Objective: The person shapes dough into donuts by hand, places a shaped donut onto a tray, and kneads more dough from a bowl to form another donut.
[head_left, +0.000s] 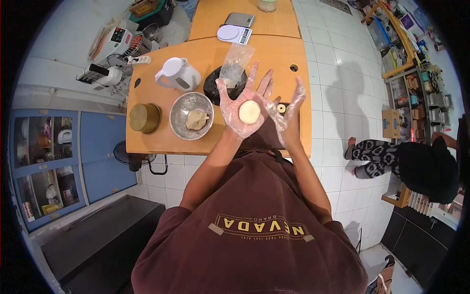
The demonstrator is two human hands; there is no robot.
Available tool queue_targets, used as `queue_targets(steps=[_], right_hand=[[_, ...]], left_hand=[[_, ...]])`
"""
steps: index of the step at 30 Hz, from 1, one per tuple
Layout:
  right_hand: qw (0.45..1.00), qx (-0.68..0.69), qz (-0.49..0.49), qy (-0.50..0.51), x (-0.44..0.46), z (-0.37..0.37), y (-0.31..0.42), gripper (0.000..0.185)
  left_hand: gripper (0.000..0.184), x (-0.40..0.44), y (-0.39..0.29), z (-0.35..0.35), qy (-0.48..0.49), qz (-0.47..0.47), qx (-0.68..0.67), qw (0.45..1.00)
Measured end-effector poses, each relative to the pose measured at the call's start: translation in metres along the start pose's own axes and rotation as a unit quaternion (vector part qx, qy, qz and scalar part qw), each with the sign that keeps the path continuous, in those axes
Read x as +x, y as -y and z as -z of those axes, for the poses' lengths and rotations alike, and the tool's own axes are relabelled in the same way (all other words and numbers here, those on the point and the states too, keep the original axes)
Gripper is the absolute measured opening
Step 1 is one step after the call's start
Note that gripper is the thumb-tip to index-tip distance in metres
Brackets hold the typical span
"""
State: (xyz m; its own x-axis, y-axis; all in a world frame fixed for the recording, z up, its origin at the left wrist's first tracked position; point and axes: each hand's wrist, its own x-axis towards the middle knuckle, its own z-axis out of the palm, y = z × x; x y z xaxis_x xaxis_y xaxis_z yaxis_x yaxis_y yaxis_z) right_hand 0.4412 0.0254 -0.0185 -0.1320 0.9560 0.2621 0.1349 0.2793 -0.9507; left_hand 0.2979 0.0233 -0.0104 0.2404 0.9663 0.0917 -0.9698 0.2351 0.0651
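Observation:
A pale, round, flattened piece of dough (pixel 249 112) is held on the upturned palm of my left hand (pixel 234 109), whose fingers are stretched out. Flour whitens both hands. To its right, my right hand (pixel 285 110) is raised with its thumb and fingers apart, its fingers close to my left hand. Behind the right hand a small pale ring (pixel 281 108), like shaped dough, partly shows near the table's right side. A metal bowl (pixel 177 128) with a larger lump of dough (pixel 197 119) stands left of my left hand. Beyond that hand is a clear plastic bag (pixel 238 60) on a black plastic bag (pixel 211 88).
On the wooden table (pixel 161 49) are a white pitcher (pixel 179 74), a brass-coloured pot (pixel 145 118), a white scale (pixel 234 34) and a grey scale (pixel 240 19). Mixers stand at the left. A person (pixel 416 164) is at the right, by the shelves.

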Motion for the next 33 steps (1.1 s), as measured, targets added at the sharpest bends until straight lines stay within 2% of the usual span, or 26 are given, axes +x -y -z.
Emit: queue_targets(steps=[1,2,5,7,10,13,15,18,21,24,27,30,33], right_hand=[[1.0,-0.008,-0.02,0.014,-0.005,-0.006,-0.002,0.099],[0.995,0.07,-0.069,0.032,-0.009,-0.011,-0.002,0.105],[0.986,0.134,-0.081,0.05,-0.014,-0.021,-0.017,0.109],[0.984,0.143,-0.09,0.052,-0.017,-0.023,-0.022,0.112],[0.98,0.155,-0.118,0.043,-0.016,-0.024,-0.021,0.114],[0.981,0.142,-0.133,0.022,-0.014,-0.026,-0.012,0.119],[0.982,0.12,-0.142,0.026,-0.013,-0.023,-0.005,0.122],[0.979,0.171,-0.103,0.034,-0.021,-0.035,-0.016,0.125],[0.998,0.035,-0.039,0.027,-0.023,-0.03,-0.021,0.128],[0.994,0.043,-0.088,0.042,-0.025,-0.027,-0.019,0.129],[0.971,0.185,-0.152,0.019,-0.025,-0.028,-0.003,0.13],[0.998,0.019,-0.04,0.04,-0.026,-0.026,-0.01,0.132],[0.994,0.081,-0.054,0.041,-0.029,-0.028,0.0,0.133]], left_hand=[[0.112,0.0,0.001,-0.004,-0.02,-0.009,0.05,0.999],[0.113,0.0,0.004,-0.008,-0.014,-0.004,0.059,0.998],[0.114,-0.001,0.009,-0.014,0.006,0.005,0.059,0.998],[0.115,-0.002,0.009,-0.011,0.024,0.007,0.019,1.0],[0.115,-0.003,0.006,-0.004,0.006,0.0,0.085,0.996],[0.115,-0.004,0.004,-0.001,0.002,0.003,0.067,0.998],[0.115,-0.004,0.003,0.002,-0.002,-0.014,0.105,0.994],[0.115,-0.005,0.005,-0.001,0.002,-0.017,0.101,0.995],[0.115,-0.008,0.004,0.003,-0.013,-0.014,0.123,0.992],[0.115,-0.008,0.003,0.005,-0.006,-0.003,0.133,0.991],[0.115,-0.006,0.004,0.001,0.016,0.002,0.097,0.995],[0.114,-0.007,0.007,0.0,0.012,-0.014,0.124,0.992],[0.113,-0.009,0.009,0.003,-0.019,-0.016,0.153,0.988]])
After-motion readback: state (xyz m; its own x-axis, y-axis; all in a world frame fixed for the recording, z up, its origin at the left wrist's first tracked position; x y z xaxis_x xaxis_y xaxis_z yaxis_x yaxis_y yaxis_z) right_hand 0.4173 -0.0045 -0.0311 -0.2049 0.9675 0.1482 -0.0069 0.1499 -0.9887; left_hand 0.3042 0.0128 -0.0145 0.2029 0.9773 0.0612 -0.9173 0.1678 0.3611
